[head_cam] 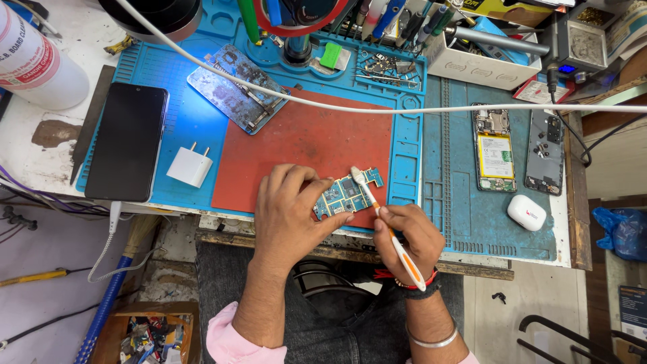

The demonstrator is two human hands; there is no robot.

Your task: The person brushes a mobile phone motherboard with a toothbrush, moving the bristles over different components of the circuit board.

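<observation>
- A cluttered repair bench fills the view, its top covered by a blue work mat [202,121] with a red-brown pad [303,145] laid in the middle of it.
- The left hand [290,212] rests on the near edge of the red-brown pad, fingers curled, pinching a small blue-green circuit board [345,195] by its left end between thumb and fingertips.
- The circuit board lies flat on the pad's front right corner, just above the bench edge.
- The right hand [411,236] is closed around a white and orange toothbrush [387,226], gripped like a pen, with the handle running back over the wrist.
- The brush head points up and left, and its bristles touch the upper right part of the circuit board.
- A white cable [472,108] crosses the bench from the upper left to the right edge, passing above the pad.
- Left of the pad stands a white plug adapter [190,166], and further left a black phone [128,141] lies face up, half off the mat.
- Behind the pad a worn metal board holder [236,87] lies tilted on the mat.
- On the right part of the mat an opened phone [495,152] shows its yellow battery, with a grey back shell [546,152] just beside it.
- A white earbud case [527,212] sits nearer the front edge, below those two.
- A white bottle [37,64] with a red label lies at the far left corner.
- A white tray of tools [482,64] stands at the back right.
</observation>
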